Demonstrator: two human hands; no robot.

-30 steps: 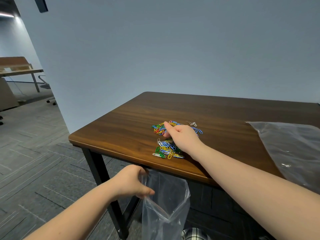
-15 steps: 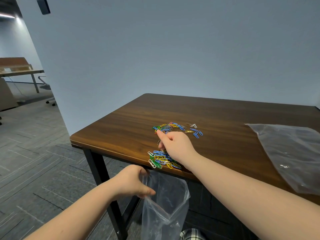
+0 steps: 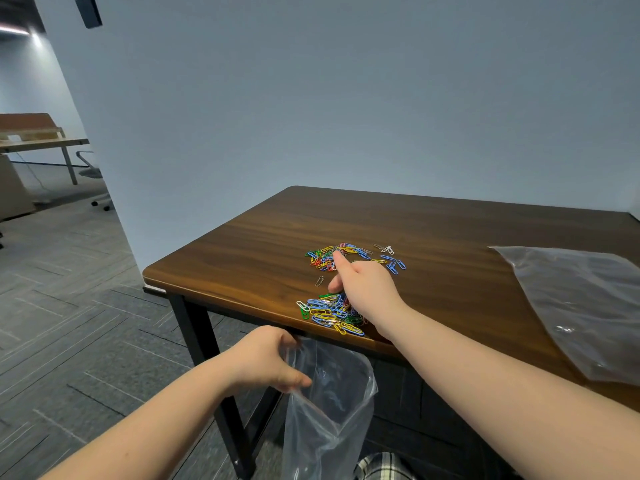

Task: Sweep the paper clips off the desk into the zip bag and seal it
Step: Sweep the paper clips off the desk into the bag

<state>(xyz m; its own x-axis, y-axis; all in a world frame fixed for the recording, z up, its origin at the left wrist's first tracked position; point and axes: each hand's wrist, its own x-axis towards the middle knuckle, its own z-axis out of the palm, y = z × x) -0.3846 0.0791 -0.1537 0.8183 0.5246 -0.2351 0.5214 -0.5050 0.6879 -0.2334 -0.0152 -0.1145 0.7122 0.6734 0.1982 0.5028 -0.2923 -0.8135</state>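
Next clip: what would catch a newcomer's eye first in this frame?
The bright paper clips heaped at the desk's near edge, with a second cluster farther back, stand out against the dark wood. The right hand rests among them, while the left hand holds a clear zip bag open just below the edge.

The paper clips (image 3: 332,315), in blue, yellow, green, red and white, are spread over the brown wooden desk (image 3: 242,261) in 2 loose heaps. 1 heap is piled at the near edge; the other (image 3: 332,254) lies farther in, with a few strays scattered beside it. The zip bag (image 3: 329,407), clear plastic, is hung below the near edge, directly beneath the nearer heap, its mouth held open and upward.
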